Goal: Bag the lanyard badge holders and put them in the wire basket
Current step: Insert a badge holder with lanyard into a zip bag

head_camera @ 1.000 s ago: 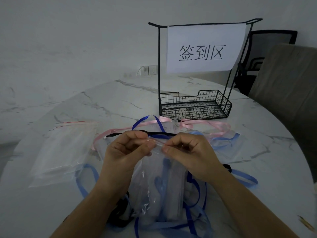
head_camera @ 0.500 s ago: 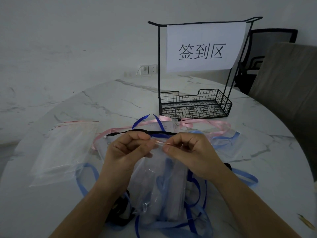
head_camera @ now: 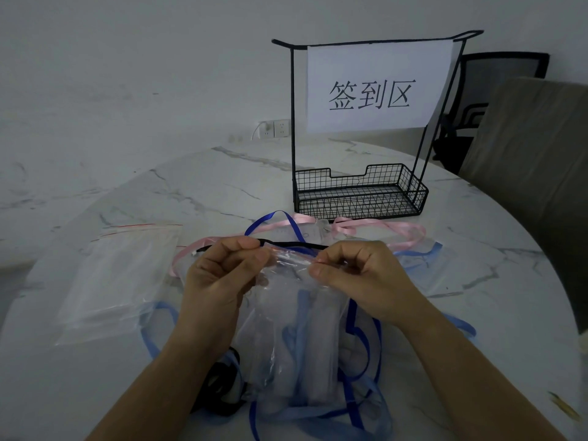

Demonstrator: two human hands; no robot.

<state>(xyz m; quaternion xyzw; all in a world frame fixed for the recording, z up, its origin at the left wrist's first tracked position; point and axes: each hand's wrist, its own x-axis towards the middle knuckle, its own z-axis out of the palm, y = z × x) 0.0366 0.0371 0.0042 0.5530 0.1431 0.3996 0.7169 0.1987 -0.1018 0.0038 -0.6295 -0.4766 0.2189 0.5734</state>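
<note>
A clear zip bag point(head_camera: 296, 332) with a badge holder and a blue lanyard inside hangs in front of me. My left hand point(head_camera: 219, 275) pinches its top edge on the left, and my right hand point(head_camera: 353, 272) pinches the same edge on the right. Loose blue lanyards point(head_camera: 366, 405), a pink lanyard point(head_camera: 391, 227) and a black lanyard point(head_camera: 222, 383) lie on the table under and around the bag. The black wire basket point(head_camera: 359, 202) stands beyond the pile, with nothing visible in it.
A stack of clear zip bags point(head_camera: 121, 275) with red seal lines lies at the left on the round marble table point(head_camera: 206, 192). A paper sign point(head_camera: 375, 87) hangs from the basket's tall frame. Chairs point(head_camera: 534, 148) stand at the right.
Both hands still pinch the bag's top edge. They have drawn slightly apart along it, with the right hand now further right.
</note>
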